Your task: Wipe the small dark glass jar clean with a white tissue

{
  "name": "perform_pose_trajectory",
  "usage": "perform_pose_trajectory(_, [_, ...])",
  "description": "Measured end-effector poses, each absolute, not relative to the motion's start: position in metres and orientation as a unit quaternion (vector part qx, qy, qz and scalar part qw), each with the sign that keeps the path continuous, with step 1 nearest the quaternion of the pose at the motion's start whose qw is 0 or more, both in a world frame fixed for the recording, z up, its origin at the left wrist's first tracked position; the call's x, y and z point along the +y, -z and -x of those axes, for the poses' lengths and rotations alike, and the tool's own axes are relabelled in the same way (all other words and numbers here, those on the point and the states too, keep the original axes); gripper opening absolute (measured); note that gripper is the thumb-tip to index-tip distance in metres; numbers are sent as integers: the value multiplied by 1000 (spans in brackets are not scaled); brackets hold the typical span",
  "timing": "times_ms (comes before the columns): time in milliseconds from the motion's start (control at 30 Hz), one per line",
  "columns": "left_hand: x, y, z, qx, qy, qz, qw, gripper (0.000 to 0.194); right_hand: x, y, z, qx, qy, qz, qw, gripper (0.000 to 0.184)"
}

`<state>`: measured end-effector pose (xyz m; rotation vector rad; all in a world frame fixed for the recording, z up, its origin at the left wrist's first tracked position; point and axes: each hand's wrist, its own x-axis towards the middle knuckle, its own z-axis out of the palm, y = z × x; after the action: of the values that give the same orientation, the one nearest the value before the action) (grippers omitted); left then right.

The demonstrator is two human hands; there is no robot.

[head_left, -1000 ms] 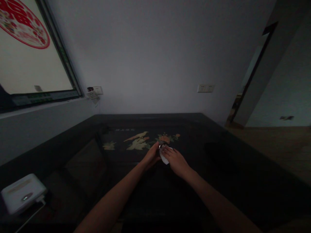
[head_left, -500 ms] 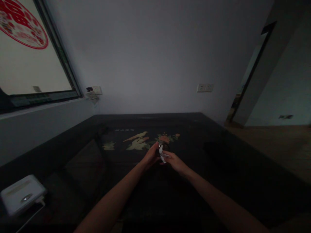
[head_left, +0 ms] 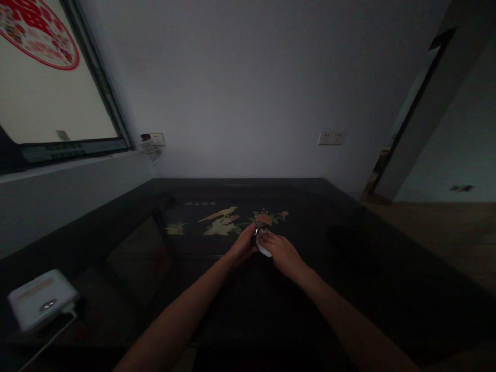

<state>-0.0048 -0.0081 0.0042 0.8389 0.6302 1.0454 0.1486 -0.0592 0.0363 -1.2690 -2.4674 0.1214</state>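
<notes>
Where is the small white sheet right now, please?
In the head view, the small white sheet is below and slightly right of centre, partly under the right hand, with the left hand close on its left.

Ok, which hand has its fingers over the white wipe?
The right hand: its fingers lie across the wipe; the left hand holds the dark object.

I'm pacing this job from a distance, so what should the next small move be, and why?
Probably a short stroke of the white tissue along the small dark item: the right hand holds the tissue against it, and the left hand grips its left side, which should steady it.
</notes>
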Motion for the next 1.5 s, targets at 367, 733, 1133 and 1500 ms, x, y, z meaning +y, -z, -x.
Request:
perform_pose_trajectory(367, [-3,3,6,289,-481,-390,731,43,-59,-28,-140,-780,-372,377,333,51])
perform_pose_trajectory(733, [-8,-5,6,295,-479,-390,729,43,-60,-27,-141,-804,-312,394,317,49])
perform_pose_trajectory(1133, [-8,-4,6,294,-471,-392,733,44,-60,-34,-147,-869,-65,456,180,51])
perform_pose_trajectory(1500, [-11,-8,5,295,-482,-387,729,41,-56,-25,-136,-726,-457,372,354,46])
